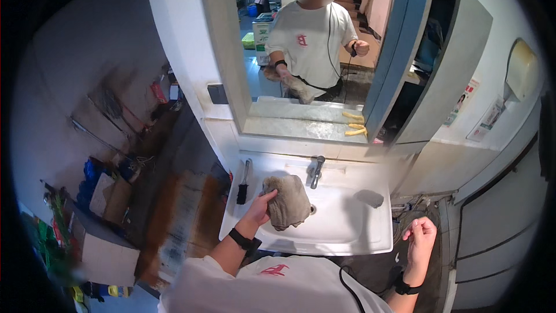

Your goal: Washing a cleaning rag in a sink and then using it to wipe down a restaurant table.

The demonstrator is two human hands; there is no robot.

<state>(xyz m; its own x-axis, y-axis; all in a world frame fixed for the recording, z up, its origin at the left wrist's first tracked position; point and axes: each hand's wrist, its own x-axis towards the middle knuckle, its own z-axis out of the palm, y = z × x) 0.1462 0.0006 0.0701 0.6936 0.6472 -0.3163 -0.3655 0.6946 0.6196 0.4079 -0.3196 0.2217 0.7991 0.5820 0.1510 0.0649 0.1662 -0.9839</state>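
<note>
My left hand (259, 208) grips a folded grey-brown cloth (290, 202) by its left edge, thumb on top. The cloth hangs over the white washbasin (347, 234), partly covering the view of the drain hole (312, 209). Off the basin's right side, my right hand (420, 234) is raised with its fingers curled in, and nothing shows in it. A metal faucet (318, 173) stands at the back of the basin. On the left ledge lies a brush (243, 182) with black bristles. A grey scouring pad or stone (374, 199) rests at the right.
A mirror (304, 69) above the basin reflects me, stairs and another person farther back. Yellowish strips (356, 129) lie on its shelf. An open-fronted cabinet (428, 61) juts out at right. Cardboard boxes (108, 256) and long-handled tools (102, 139) stand left, a door (495, 226) right.
</note>
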